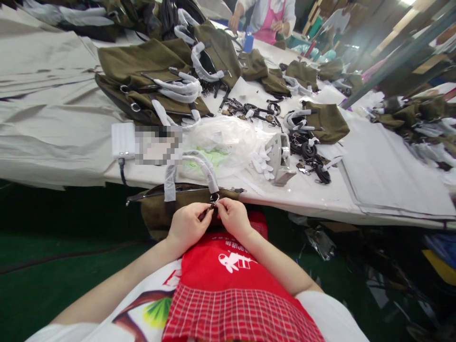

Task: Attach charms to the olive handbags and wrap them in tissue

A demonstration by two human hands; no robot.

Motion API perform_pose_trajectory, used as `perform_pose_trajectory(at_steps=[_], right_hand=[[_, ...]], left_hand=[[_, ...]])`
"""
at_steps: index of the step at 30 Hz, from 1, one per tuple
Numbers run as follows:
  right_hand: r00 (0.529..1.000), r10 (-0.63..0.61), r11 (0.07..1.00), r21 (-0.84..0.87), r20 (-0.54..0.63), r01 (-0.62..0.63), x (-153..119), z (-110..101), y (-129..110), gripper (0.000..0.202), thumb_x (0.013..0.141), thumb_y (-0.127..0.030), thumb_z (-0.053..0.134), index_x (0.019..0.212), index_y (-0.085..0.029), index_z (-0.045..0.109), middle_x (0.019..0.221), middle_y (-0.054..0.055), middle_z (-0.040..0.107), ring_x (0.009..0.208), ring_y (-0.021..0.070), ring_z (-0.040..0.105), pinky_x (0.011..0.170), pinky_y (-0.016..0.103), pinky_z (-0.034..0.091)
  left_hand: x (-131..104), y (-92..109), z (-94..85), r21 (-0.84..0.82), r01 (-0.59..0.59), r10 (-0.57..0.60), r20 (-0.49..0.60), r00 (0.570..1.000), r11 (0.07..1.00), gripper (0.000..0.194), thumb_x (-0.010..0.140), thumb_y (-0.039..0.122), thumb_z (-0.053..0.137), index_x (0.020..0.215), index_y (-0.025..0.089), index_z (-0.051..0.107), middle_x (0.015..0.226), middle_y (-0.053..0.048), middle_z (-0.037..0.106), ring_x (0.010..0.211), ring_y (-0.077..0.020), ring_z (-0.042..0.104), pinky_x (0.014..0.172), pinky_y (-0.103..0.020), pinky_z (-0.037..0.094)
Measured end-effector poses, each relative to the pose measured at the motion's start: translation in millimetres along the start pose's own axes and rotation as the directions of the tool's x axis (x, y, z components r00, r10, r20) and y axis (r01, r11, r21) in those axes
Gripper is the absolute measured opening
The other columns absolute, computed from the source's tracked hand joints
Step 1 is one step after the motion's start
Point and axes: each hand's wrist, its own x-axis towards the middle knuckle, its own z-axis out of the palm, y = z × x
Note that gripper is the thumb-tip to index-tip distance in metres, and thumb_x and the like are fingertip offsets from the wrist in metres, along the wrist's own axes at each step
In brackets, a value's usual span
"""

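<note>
An olive handbag [156, 216] with a zipped top and white-wrapped handles [204, 166] rests at the table's front edge, against the red apron. Near the base of its right handle is a metal ring [214, 197]. My left hand [190, 223] is closed, its fingers pinching a small dark piece [207, 212] just below the ring. Close beside it, my right hand [233, 217] is also closed, its fingertips at the small metal part by the ring. What exactly the right fingertips grip is too small to make out.
On the white table [306, 197] are a metal device [280, 159], clear plastic bags [228, 137], a white box with a cable [123, 140], coiled black straps [308, 149] and several olive bags [146, 59]. Across it stands a person in a pink apron [271, 21].
</note>
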Motion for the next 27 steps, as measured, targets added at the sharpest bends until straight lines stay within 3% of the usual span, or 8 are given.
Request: perform_pose_trajectory(at_steps=[5,11,15,17,21,24,27], right_hand=[[0.996,0.056,0.968,0.242,0.063,-0.070,2,4,3,0.027,0.092,-0.031,0.051,0.076,-0.020,0.068,0.058,-0.002,0.065,0.052,0.0122,0.059,0.057,0.021,0.045],[0.961,0.165,0.849,0.465,0.220,-0.252,6,4,4,0.045,0.090,-0.048,0.051,0.059,-0.017,0.062,0.046,-0.002,0.056,0.043,0.0100,0.051,0.049,0.020,0.042],[0.940,0.267,0.758,0.556,0.212,-0.341,7,2,4,0.035,0.078,-0.048,0.063,0.070,-0.014,0.068,0.045,-0.003,0.052,0.039,0.0086,0.041,0.039,0.020,0.030],[0.941,0.276,0.735,0.587,0.198,-0.339,6,3,6,0.032,0.076,-0.045,0.063,0.073,-0.014,0.068,0.044,-0.004,0.050,0.039,0.0082,0.039,0.039,0.020,0.029],[0.956,0.241,0.779,0.554,0.166,-0.293,4,5,8,0.028,0.077,-0.042,0.061,0.074,-0.015,0.067,0.044,-0.004,0.050,0.039,0.0087,0.041,0.039,0.020,0.029],[0.967,0.215,0.814,0.522,0.137,-0.255,4,6,8,0.028,0.079,-0.042,0.058,0.074,-0.016,0.067,0.045,-0.004,0.051,0.040,0.0095,0.043,0.040,0.020,0.031],[0.971,0.201,0.847,0.475,0.129,-0.238,4,6,9,0.028,0.082,-0.041,0.056,0.075,-0.016,0.068,0.045,-0.004,0.052,0.040,0.0103,0.044,0.040,0.021,0.032]], left_hand=[[-8,3,4.3,0.079,-0.127,0.130,-0.043,0.991,0.989,0.026,0.091,0.030,0.050,0.099,0.018,0.072,0.090,-0.010,0.075,0.081,-0.0237,0.069,0.077,-0.035,0.052],[-14,4,5.8,0.179,-0.195,0.194,0.022,0.981,0.964,0.029,0.091,0.029,0.048,0.108,0.018,0.069,0.088,-0.011,0.074,0.080,-0.0236,0.068,0.072,-0.035,0.052],[-12,7,-1.5,0.005,-0.250,0.248,0.121,0.961,0.968,0.030,0.086,0.033,0.056,0.109,0.015,0.065,0.080,-0.007,0.070,0.071,-0.0204,0.064,0.066,-0.032,0.051],[-9,6,-6.4,-0.114,-0.196,0.206,0.083,0.975,0.974,0.029,0.089,0.032,0.053,0.111,0.015,0.062,0.080,-0.005,0.067,0.067,-0.0171,0.061,0.065,-0.029,0.051],[6,1,-11.5,-0.084,-0.106,0.102,-0.053,0.993,0.991,0.022,0.092,0.028,0.047,0.102,0.018,0.064,0.090,-0.006,0.064,0.080,-0.0188,0.061,0.077,-0.032,0.051],[19,-2,-10.2,-0.056,-0.161,0.161,0.004,0.987,0.985,0.021,0.091,0.026,0.048,0.101,0.020,0.065,0.097,-0.007,0.064,0.090,-0.0209,0.062,0.083,-0.034,0.050],[27,-5,-7.3,-0.108,-0.171,0.179,0.071,0.981,0.979,0.018,0.090,0.025,0.050,0.090,0.021,0.067,0.090,-0.006,0.065,0.085,-0.0197,0.062,0.079,-0.033,0.050]])
